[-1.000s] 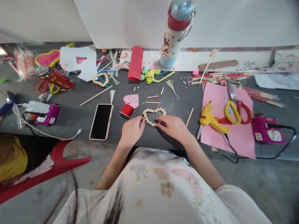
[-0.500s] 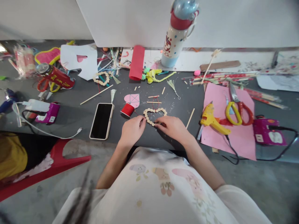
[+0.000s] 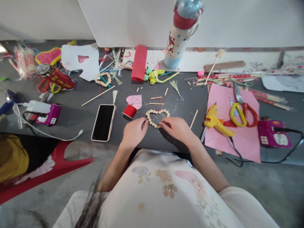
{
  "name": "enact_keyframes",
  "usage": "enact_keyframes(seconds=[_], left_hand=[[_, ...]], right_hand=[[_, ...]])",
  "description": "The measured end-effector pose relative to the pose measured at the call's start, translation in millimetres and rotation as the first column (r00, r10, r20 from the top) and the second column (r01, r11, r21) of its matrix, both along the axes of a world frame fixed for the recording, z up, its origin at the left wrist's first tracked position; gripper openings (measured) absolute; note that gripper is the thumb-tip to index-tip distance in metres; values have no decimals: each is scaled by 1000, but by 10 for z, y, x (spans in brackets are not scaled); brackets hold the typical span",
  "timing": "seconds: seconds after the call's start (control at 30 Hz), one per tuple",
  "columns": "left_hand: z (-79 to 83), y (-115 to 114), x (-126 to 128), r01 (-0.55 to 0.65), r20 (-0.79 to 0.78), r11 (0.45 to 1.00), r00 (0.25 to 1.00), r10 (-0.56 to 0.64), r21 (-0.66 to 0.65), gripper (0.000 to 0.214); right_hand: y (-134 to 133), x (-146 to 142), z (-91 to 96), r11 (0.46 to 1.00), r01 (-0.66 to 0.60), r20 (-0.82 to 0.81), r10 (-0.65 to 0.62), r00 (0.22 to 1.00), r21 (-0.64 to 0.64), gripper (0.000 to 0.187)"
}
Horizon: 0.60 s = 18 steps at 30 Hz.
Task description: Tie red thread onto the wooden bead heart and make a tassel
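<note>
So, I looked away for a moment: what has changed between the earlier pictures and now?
Very little: the fingertips of the right hand shifted slightly rightward at the lower right of the heart. The left hand stayed by its left side; heart, spool, phone and glue gun kept their places.
</note>
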State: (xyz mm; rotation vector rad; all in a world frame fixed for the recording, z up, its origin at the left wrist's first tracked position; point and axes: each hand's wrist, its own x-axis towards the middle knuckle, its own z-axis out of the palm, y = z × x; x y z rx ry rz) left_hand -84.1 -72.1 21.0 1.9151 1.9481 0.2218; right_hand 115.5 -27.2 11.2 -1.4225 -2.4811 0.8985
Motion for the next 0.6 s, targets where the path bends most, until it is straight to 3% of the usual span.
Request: enact_keyframes(seconds=[0.6], left_hand=[[-31, -28, 15, 21, -1, 1000, 1000, -21, -22, 28]], right_hand=[[56, 185, 55, 995, 94, -10, -94, 995, 16, 25]])
